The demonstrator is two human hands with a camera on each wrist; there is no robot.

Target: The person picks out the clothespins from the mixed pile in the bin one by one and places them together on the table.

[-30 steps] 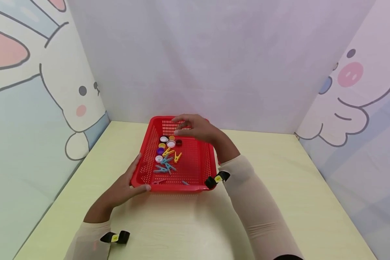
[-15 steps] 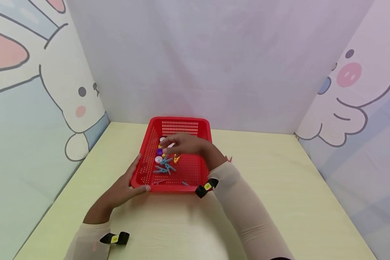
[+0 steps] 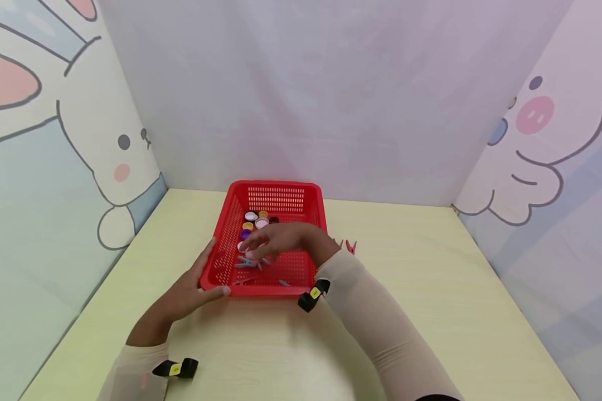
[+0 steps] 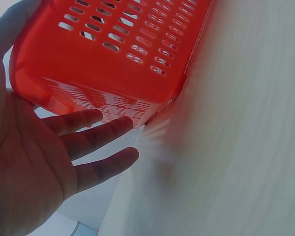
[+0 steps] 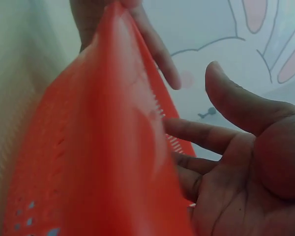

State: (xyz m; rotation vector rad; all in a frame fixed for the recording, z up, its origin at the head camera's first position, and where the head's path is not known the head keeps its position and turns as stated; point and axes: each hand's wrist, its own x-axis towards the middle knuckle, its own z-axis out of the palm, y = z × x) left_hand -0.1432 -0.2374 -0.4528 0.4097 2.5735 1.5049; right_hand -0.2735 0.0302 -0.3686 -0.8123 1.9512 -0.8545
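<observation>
A red plastic basket (image 3: 276, 290) stands on the table. Its left part holds several bottle caps (image 3: 262, 223), among them a purple cap (image 3: 246, 234), and blue clothespins (image 3: 248, 262). My left hand (image 3: 184, 292) rests on the basket's near left corner; its thumb lies along the front rim and its straight fingers touch the outside wall, as the left wrist view shows. Over the basket, just above the blue clothespins, is my right hand (image 3: 277, 238), thumb and fingers apart, with nothing seen between them. It hides the yellow clothespins. Its fingertips are behind the basket wall in the right wrist view.
Red clothespins (image 3: 351, 247) lie on the pale table (image 3: 431, 289) just right of the basket, partly hidden by the right arm. A grey-white backdrop (image 3: 306, 100) rises close behind the basket. Side panels with cartoon animals stand left and right.
My right hand has moved from the basket's far side down and toward me, past the caps, to the blue clothespins. The left hand and basket have stayed in place.
</observation>
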